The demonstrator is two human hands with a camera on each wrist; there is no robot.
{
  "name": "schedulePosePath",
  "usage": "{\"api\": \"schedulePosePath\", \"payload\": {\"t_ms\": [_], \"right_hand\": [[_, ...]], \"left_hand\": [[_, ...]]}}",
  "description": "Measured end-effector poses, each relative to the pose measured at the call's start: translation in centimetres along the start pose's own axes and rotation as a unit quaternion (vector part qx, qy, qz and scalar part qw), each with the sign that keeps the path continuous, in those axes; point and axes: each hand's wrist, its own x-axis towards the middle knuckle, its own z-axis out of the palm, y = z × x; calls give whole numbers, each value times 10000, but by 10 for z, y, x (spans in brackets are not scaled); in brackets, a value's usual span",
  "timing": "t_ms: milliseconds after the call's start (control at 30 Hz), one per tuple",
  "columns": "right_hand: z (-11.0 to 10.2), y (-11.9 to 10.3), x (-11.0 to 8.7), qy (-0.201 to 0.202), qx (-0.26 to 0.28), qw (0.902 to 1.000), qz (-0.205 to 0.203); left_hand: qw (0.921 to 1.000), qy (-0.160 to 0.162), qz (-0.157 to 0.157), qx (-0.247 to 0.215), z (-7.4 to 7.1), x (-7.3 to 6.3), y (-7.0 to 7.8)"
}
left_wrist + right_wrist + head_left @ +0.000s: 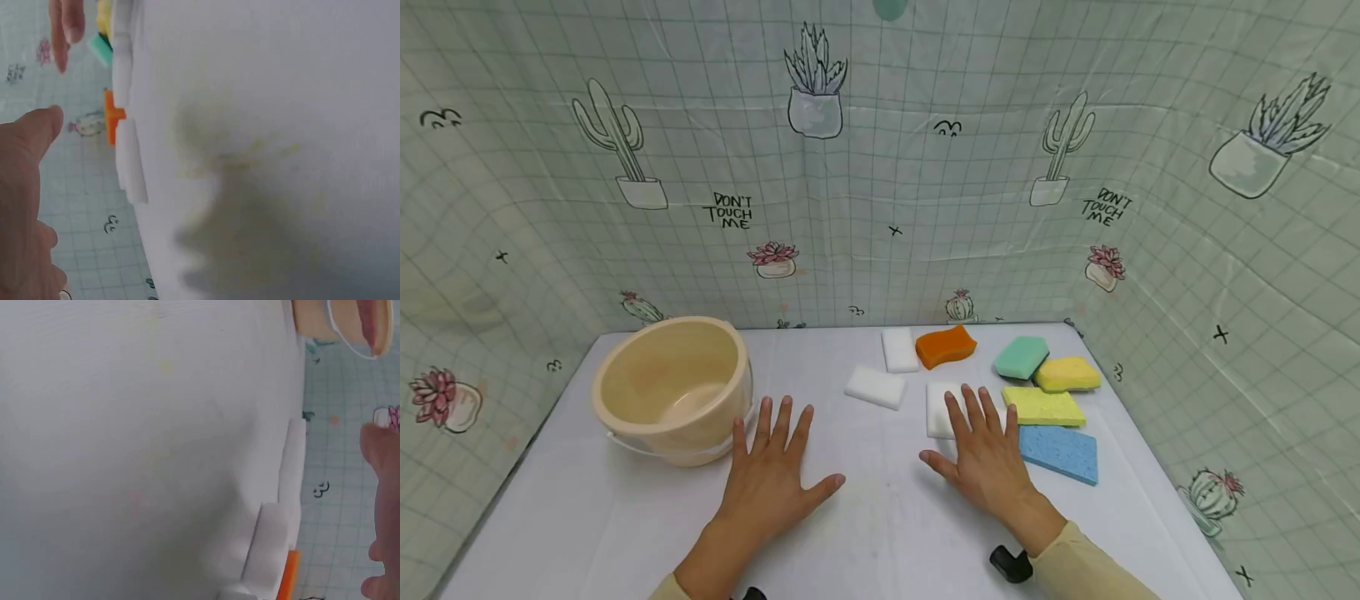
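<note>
My left hand (pixel 766 479) hovers palm down over the white table with its fingers spread, just right of a cream bucket (pixel 670 417) with a white handle. Its fingers hold nothing. The right hand (pixel 988 462), also spread and holding nothing, overlaps a white sponge (pixel 940 410) in the head view. Beside its fingertips lie a flat yellow sponge (pixel 1045 406) and a blue sponge (pixel 1060 454). In the left wrist view the left thumb (pixel 47 125) points toward the other hand; shadows fall on the tabletop below.
Two more white sponges (pixel 876 387) (pixel 899 350) lie at the table's middle back, near an orange sponge (pixel 945 347). A green sponge (pixel 1022 357) and a rounded yellow sponge (pixel 1067 374) sit at the back right. A cactus-print grid curtain (pixel 880 192) surrounds the table (pixel 880 533).
</note>
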Motion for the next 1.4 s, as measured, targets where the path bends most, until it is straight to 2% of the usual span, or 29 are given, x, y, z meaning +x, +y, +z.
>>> {"api": "schedulePosePath", "payload": {"t_ms": [100, 200, 267, 367, 467, 533, 667, 767, 867, 967, 1067, 1200, 1400], "right_hand": [[-4, -1, 4, 233, 145, 9996, -99], [-14, -8, 14, 472, 374, 9979, -252], [-23, -16, 23, 613, 524, 9960, -391], [-35, -32, 42, 792, 719, 9918, -696], [-43, -54, 61, 750, 923, 9884, -947], [-45, -71, 74, 624, 1016, 9868, -1098], [-42, -110, 94, 296, 1086, 9834, -1426], [-36, -135, 104, 53, 1111, 9807, -1610], [-32, -151, 110, -92, 1089, 9802, -1649], [-31, -159, 115, -114, 1029, 9816, -1606], [-35, -158, 120, -129, 1022, 9833, -1499], [-42, -149, 126, -247, 1147, 9838, -1357], [-52, -129, 128, -392, 1382, 9812, -1292]], "left_hand": [[9995, 244, 212, 54, -11, -7, 6], [9976, 596, 336, -40, -32, -15, 11], [9950, 919, 345, -169, -49, -20, 7], [9878, 1504, 141, -370, -73, -21, -16], [9809, 1843, -396, -481, -89, -17, -53], [9784, 1778, -898, -561, -95, -13, -79], [9723, 1274, -1782, -818, -99, -7, -121], [9653, 883, -2144, -1202, -98, -4, -138], [9610, 519, -2278, -1479, -99, -2, -144], [9650, 295, -2143, -1485, -101, 1, -146], [9743, 110, -1755, -1406, -103, 7, -143], [9840, -219, -1210, -1293, -103, 17, -132], [9913, -591, -423, -1096, -101, 31, -113]]}}
